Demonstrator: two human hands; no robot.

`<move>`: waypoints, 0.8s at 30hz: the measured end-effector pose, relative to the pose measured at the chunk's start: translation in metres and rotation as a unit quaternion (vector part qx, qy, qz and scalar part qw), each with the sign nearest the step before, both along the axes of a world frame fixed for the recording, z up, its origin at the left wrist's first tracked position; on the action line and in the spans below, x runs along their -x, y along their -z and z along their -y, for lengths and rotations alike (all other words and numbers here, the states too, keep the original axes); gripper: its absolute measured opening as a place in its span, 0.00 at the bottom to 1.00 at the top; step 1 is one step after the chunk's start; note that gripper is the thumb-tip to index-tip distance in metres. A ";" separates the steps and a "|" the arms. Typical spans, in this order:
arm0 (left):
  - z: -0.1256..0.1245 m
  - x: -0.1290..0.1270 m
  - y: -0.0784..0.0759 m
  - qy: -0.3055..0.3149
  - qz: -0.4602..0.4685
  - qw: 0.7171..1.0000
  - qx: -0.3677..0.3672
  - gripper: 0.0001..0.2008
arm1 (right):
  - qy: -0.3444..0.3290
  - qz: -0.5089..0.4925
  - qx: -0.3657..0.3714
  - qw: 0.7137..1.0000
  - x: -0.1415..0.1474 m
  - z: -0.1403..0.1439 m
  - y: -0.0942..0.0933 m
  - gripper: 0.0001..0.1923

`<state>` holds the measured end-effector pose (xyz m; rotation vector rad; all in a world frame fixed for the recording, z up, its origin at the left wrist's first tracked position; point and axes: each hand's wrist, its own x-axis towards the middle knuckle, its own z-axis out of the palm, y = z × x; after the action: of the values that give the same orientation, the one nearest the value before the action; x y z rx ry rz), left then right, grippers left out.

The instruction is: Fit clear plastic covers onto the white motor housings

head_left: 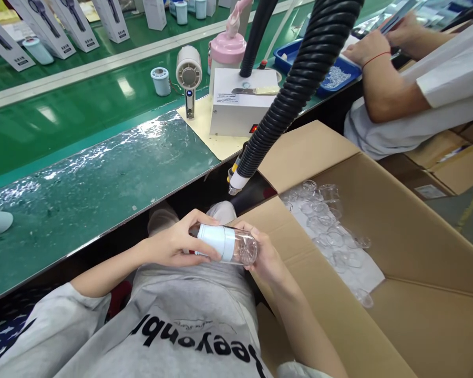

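Over my lap, my left hand point(183, 242) is wrapped around a light blue cylindrical housing point(220, 241) that lies on its side. A clear plastic cup point(245, 248) with a ribbed end meets the housing's right end. Fingers of my right hand point(266, 256) are closed around that cup from the right. Whether the cup is fully seated on the housing I cannot tell. Just above my hands hangs the white-and-yellow tip point(237, 181) of a black corrugated hose point(289, 110).
To my right stands an open cardboard box point(425, 252) with several clear cups point(327, 215) inside. On the green bench point(82, 189) are a white box-shaped device point(236, 118), a handheld fan point(189, 73) and a blue cylinder point(160, 81). A co-worker's arm point(394, 86) reaches over a blue tray point(339, 79).
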<state>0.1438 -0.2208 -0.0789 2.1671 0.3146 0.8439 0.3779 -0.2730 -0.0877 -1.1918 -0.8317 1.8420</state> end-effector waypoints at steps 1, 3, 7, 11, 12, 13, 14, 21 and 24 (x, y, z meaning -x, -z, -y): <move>0.000 0.000 0.001 -0.008 0.004 1.000 0.007 0.21 | 0.004 0.005 0.004 1.000 0.000 0.001 0.000 0.29; 0.001 0.000 0.001 -0.025 0.002 0.999 0.020 0.34 | 0.007 0.012 0.009 1.000 0.001 0.002 -0.001 0.31; 0.001 0.002 0.002 -0.022 -0.033 0.998 0.043 0.44 | -0.035 -0.004 0.017 0.999 0.003 0.003 -0.004 0.29; 0.003 0.004 0.002 0.023 -0.035 0.997 0.067 0.45 | -0.078 -0.031 0.033 0.996 0.007 0.004 -0.004 0.29; 0.003 0.005 0.001 0.028 -0.037 0.996 0.073 0.46 | -0.087 -0.039 0.043 0.995 0.007 0.003 -0.003 0.30; 0.003 0.005 0.001 0.031 -0.038 0.996 0.078 0.46 | -0.096 -0.046 0.055 0.993 0.008 0.003 -0.003 0.30; 0.003 0.005 0.001 0.031 -0.040 0.995 0.080 0.45 | -0.107 -0.054 0.068 0.990 0.009 0.003 -0.003 0.32; 0.009 0.006 -0.006 0.008 -0.053 0.992 0.114 0.37 | -0.190 -0.086 0.135 0.969 0.010 0.004 -0.001 0.38; 0.013 0.006 -0.010 -0.030 -0.062 0.979 0.194 0.36 | -0.180 -0.070 0.093 0.977 0.010 0.009 0.002 0.42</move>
<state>0.1379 -0.2340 -0.0685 1.8533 0.5607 0.6198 0.3682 -0.2819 -0.0897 -1.0578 -0.8523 2.3147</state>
